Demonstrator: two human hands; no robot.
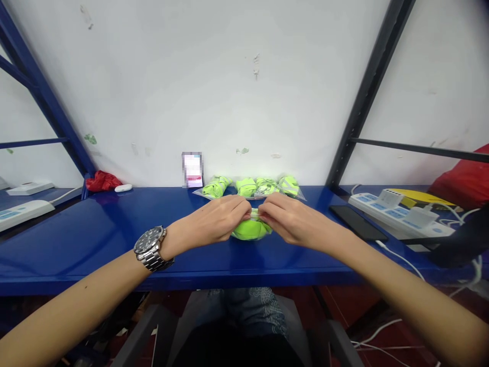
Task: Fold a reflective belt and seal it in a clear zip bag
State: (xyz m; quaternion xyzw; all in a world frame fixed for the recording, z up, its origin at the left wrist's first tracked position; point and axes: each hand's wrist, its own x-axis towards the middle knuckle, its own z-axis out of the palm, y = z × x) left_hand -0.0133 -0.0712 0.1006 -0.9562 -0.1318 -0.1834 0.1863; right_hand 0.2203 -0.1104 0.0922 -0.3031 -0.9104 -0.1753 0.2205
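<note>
A clear plastic bag (251, 230) with folded neon-yellow fabric inside rests on the blue table, between my hands. My left hand (217, 216), below a steel wristwatch (150, 248), pinches the bag's upper edge on the left. On the right, my right hand (291, 219) pinches the same edge, fingers curled and close to the left ones. The fingertips partly hide the bag's opening, so I cannot tell whether it is sealed. Behind my hands, several similar bagged neon-yellow bundles (245, 187) lie in a row along the wall.
A lit phone (193, 169) leans on the wall. At left sit a red cloth (102, 181) and a white oval object (123, 188). To the right are a black phone (358, 223) on a cable and a white power strip (399, 214). The blue table (95, 229) ends just before my lap.
</note>
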